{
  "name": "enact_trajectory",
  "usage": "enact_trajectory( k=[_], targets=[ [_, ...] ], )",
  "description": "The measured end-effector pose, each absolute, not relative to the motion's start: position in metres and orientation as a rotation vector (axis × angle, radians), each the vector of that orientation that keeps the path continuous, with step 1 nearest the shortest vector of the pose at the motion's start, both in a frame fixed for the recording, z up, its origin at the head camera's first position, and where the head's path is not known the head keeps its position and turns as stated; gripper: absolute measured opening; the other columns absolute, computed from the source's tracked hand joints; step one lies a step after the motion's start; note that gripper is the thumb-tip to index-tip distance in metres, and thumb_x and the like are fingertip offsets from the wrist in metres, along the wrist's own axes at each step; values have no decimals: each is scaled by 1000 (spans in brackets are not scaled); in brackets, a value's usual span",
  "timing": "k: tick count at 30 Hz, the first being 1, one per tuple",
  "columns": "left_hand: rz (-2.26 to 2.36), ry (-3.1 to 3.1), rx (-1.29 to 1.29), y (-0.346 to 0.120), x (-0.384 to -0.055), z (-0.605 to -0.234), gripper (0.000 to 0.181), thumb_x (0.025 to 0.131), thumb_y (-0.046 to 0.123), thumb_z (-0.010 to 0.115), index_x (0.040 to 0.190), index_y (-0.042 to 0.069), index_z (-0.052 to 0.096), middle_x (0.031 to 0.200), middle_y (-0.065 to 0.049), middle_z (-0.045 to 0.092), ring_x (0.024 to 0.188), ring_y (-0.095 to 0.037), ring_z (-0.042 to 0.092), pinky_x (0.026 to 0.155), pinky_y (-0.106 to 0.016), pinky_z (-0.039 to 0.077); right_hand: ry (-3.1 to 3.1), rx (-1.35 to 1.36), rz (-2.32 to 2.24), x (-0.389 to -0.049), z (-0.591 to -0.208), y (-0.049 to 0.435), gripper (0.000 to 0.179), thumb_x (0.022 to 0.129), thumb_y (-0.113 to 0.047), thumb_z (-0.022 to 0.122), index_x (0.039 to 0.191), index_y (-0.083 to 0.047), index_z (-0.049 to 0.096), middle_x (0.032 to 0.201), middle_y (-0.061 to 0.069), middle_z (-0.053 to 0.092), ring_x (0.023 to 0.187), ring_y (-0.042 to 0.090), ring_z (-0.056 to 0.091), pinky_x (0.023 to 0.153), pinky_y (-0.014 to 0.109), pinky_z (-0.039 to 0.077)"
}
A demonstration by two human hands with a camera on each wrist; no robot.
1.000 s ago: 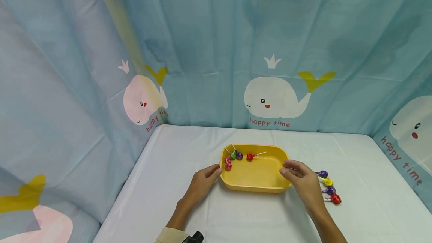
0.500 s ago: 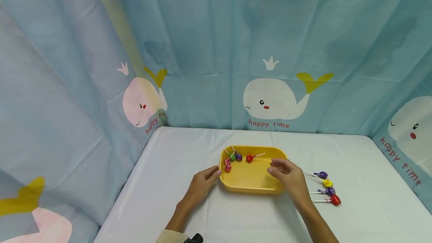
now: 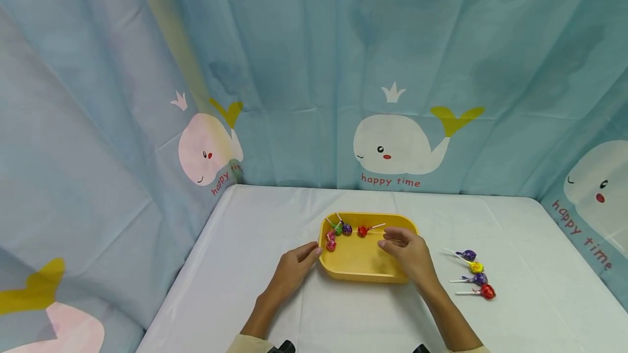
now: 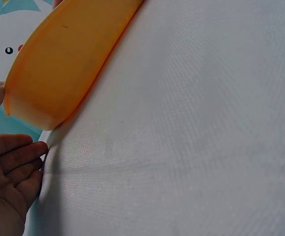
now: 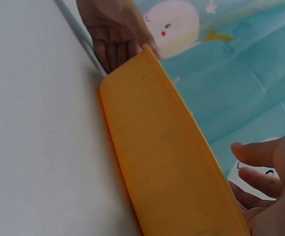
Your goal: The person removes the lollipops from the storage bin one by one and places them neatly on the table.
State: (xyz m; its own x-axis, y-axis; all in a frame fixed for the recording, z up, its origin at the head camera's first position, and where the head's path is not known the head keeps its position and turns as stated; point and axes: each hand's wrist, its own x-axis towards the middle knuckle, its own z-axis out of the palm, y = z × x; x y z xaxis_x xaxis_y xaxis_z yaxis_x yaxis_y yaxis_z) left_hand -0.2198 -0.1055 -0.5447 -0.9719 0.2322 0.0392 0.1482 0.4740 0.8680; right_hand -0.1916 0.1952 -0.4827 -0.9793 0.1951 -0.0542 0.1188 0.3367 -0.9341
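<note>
At its left end, the yellow tray has its rim held between the thumb and forefinger of my left hand. The other left fingers hang loosely beside the end wall in the left wrist view. My right hand hovers over the tray's right part, thumb and fingers apart, holding nothing. Inside the tray lie a red lollipop, a purple lollipop, a green lollipop and pink wrapped candy. Whether that pink candy is one lollipop or two, I cannot tell.
Right of the tray, several lollipops lie in a column on the white table: a purple one, a yellow one, another purple one and a red one. A whale-print curtain hangs behind.
My right hand has moved left from the tray's right rim to above its inside, uncovering the sticks of the lollipops on the table. The left hand stays at the left end.
</note>
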Motion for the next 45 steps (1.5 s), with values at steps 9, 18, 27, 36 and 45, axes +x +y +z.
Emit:
enact_trajectory(
  k=[9,18,27,36,45],
  targets=[
    [1537,2627,335,-105,-220,-543,63,106,57,57,149,12,63,149,-5,65,144,-32,55,119,-56,45,-2542,-254,1691,-204,-486,185,41,95,-18,81,132,-2,72,125,19,75,112,30,74,95,32,60],
    [1545,2611,327,-105,-218,-544,64,106,58,58,149,11,63,149,-5,64,144,-32,55,120,-55,44,-2623,-240,1584,-214,-491,176,37,96,-20,80,130,-5,73,118,13,77,109,31,74,99,50,57],
    [1562,2583,324,-105,-217,-543,61,107,55,57,150,12,62,150,-4,63,144,-31,55,120,-53,45,-2681,-225,1619,-225,-497,173,41,96,-17,80,133,-2,71,114,12,76,105,28,70,89,42,59],
    [1547,2601,346,-106,-217,-543,62,107,55,56,149,10,62,149,-6,64,143,-33,56,119,-55,45,-2704,-220,1623,-233,-498,170,42,95,-15,81,132,2,70,113,14,77,104,29,71,87,39,62],
    [1549,2594,331,-106,-217,-543,62,107,55,57,150,10,62,150,-6,64,143,-34,56,119,-55,45,-2731,-183,1624,-242,-503,167,46,94,-10,81,135,6,68,119,23,75,89,23,73,78,36,65]
  ],
)
